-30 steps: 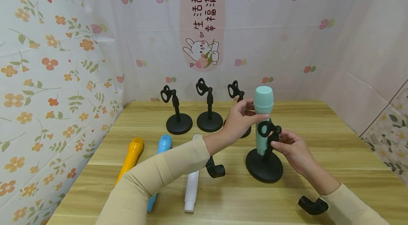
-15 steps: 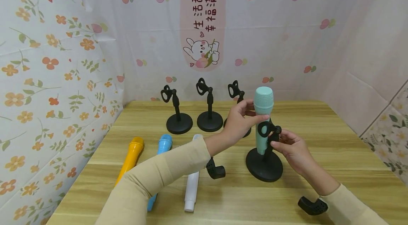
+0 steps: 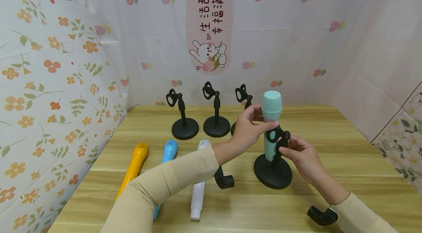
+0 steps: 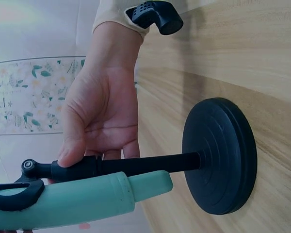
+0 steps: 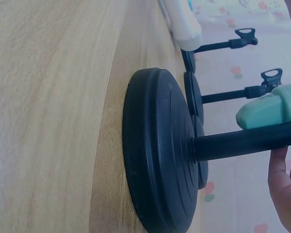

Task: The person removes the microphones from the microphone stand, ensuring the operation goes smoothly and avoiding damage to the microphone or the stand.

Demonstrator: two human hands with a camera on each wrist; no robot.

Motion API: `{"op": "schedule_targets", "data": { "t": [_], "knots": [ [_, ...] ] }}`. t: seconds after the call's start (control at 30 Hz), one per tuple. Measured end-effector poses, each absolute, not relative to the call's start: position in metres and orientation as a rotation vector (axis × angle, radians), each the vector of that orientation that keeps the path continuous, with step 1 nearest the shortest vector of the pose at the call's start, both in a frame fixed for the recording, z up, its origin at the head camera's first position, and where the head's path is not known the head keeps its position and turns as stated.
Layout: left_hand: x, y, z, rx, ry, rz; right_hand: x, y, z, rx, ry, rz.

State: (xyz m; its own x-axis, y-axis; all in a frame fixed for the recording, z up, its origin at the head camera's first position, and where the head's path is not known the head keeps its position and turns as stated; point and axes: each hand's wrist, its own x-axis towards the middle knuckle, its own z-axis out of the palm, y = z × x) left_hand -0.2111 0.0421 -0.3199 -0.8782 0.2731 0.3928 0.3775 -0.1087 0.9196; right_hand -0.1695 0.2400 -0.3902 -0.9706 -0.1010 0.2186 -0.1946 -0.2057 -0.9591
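A mint-green microphone (image 3: 271, 106) stands nearly upright in the ring clip of a black desktop stand (image 3: 273, 176), head up. My left hand (image 3: 248, 125) holds it just below the head, thumb in front. On the other side, my right hand (image 3: 303, 156) pinches the upper stem of the stand, below the clip's joint. In the left wrist view the right thumb and fingers lie on the stem, and the clip (image 4: 17, 196) wraps around the microphone's body. The right wrist view shows the microphone's tail end (image 5: 262, 112) beside the stem, above the round base (image 5: 160, 150).
Three more black stands, a left one (image 3: 185, 128), a middle one (image 3: 216, 126) and a partly hidden one (image 3: 243, 94), line the back. Orange (image 3: 135, 163), blue (image 3: 169, 151) and white (image 3: 198, 194) microphones lie at left, partly under my left sleeve (image 3: 171, 178).
My left thumb sits slightly lower on the microphone, closer to the clip. The right hand and the stand have stayed in place.
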Motion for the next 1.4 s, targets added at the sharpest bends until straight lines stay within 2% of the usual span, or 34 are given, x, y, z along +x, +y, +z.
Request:
{"op": "schedule_targets", "data": {
  "t": [0.53, 1.4],
  "knots": [
    [-0.201, 0.046, -0.316, -0.634, -2.104, -2.116, -0.169, 0.24, -0.393, 0.297, -1.961, 2.342],
    [-0.212, 0.046, -0.325, -0.588, -1.918, -2.354, -0.17, 0.24, -0.393, 0.313, -1.978, 2.328]
  ]
}}
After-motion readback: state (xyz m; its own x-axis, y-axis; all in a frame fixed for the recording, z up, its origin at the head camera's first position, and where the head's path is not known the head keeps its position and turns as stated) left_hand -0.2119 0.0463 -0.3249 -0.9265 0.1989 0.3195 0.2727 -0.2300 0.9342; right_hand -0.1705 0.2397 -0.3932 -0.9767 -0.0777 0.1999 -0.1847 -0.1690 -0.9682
